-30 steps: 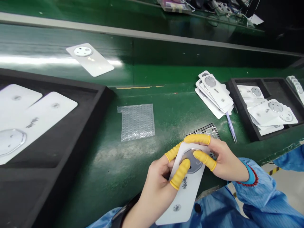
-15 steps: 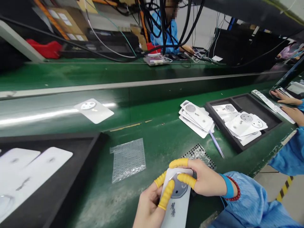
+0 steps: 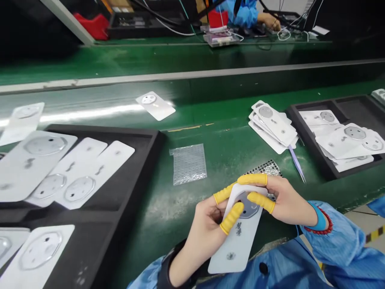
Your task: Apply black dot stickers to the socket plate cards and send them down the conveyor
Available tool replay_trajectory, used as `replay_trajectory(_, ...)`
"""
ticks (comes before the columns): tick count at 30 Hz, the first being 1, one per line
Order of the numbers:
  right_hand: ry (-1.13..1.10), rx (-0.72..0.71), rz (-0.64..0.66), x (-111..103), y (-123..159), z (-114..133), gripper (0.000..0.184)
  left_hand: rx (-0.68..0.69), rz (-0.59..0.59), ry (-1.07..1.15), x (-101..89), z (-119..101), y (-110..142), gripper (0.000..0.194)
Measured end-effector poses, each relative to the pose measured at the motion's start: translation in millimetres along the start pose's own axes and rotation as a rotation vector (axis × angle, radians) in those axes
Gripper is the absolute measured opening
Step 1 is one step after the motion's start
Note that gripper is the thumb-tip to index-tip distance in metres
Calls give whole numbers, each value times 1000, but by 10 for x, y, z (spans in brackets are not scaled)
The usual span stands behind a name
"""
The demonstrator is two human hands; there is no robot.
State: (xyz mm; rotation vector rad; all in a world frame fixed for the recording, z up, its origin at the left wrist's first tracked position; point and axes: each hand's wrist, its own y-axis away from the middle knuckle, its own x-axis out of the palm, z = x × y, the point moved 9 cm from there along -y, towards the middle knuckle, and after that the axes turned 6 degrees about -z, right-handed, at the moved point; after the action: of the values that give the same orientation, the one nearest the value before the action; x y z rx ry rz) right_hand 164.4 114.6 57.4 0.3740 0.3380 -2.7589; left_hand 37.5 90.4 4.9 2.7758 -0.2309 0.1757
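As the left hand (image 3: 207, 233) and the right hand (image 3: 290, 200) close on it together, a white card (image 3: 239, 245) is held up just over the near edge of the green desk (image 3: 168, 208), its grey octagonal disc (image 3: 248, 205) at the top end! The left hand wraps the card's side, one finger lying across the disc; the right hand pinches the top edge between two fingers. Yellow finger cots (image 3: 231, 217) cover those fingertips. Right under the right hand, there's a dotted sheet (image 3: 264, 168), and to the left of the hands lies a bubble-wrap bag (image 3: 189, 163). Further out on the right, a loose stack of cards (image 3: 270, 126) sits beside a pale purple pointed tool (image 3: 296, 162), next to a black tray (image 3: 303, 136) holding more cards. Over on the left, a big black tray (image 3: 132, 176) carries larger white cards, and one lone card (image 3: 155, 105) lies further off on the far side of the desk. Way across, a co-worker's hand (image 3: 269, 22) is at another bench, by a blue sleeve (image 3: 243, 12).
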Motion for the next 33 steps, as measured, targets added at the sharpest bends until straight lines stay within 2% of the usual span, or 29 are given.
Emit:
replay_trajectory(3,30,-9,-4,-8,15,34,35,61,-16,14,-3,-83,23,15)
replay_trajectory(6,39,-8,-4,-9,21,55,33,100,-16,21,3,-130,39,8)
replay_trajectory(18,50,-94,-19,-3,13,164,38,128,-88,49,-51,-197,58,12)
replay_trajectory(24,50,-101,-20,5,8,166,36,216,-78,2,-36,-238,53,21)
replay_trajectory(33,33,-122,-16,-1,15,198,33,438,-70,-105,-29,-322,126,55)
